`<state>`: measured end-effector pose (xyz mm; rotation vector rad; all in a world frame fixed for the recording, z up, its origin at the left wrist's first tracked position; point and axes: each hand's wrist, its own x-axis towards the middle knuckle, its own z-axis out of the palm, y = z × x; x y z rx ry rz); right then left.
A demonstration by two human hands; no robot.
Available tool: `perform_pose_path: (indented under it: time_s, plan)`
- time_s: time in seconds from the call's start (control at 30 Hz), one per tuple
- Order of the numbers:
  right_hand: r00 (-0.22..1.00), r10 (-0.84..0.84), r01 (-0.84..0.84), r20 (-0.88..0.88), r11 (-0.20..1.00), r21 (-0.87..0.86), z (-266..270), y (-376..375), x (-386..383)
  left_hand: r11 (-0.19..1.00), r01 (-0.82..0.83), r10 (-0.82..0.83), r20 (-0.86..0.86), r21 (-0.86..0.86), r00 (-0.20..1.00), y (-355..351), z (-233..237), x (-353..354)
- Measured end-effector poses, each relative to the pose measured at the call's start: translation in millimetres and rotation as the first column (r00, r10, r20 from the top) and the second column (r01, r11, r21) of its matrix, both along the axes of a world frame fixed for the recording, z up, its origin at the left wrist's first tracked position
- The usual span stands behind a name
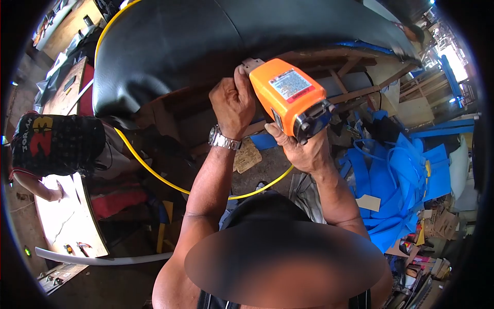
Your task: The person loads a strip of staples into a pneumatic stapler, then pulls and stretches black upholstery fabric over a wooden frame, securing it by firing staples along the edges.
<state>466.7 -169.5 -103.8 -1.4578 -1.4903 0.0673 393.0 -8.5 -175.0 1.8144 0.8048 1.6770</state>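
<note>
An orange power stapler [293,92] with a white and red label is held up in front of me by my right hand [306,147], its thumb and fingers around the lower part. The metal nose of the tool meets the lower edge of a black leather-like cover [170,46] on a wooden frame [350,95]. My left hand [234,103], with a silver watch on the wrist, has its fingers curled beside the nose, at the cover's edge. Whatever those fingers pinch is too small to make out.
A yellow hose [149,167] loops below my forearms. Blue sheet scraps [391,180] are piled at the right. Another person in a black shirt [59,144] is at the left, one hand on a white board [67,216]. Debris lies at the lower right.
</note>
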Motion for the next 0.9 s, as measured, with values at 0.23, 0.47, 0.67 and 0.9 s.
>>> perform_pose_path:
  time_s: [0.23,0.47,0.67,0.9]
  plan:
    - [0.980,0.041,-0.045,-0.192,0.999,-0.015,-28,0,6,0.966,0.066,-0.068,0.001,-0.251,0.998,-7,28,-20]
    - [0.953,0.055,-0.061,-0.297,0.998,-0.009,-42,-10,5,0.948,-0.254,0.288,-0.172,0.194,0.942,-2,31,-36]
    - [0.954,0.051,-0.060,-0.295,0.998,-0.020,-39,-14,-4,0.948,-0.258,0.298,-0.235,0.187,0.925,-1,25,-38]
    - [0.993,-0.016,0.025,-0.120,0.997,0.072,-37,3,-13,0.986,-0.167,0.159,-0.205,-0.020,0.966,-6,33,-43]
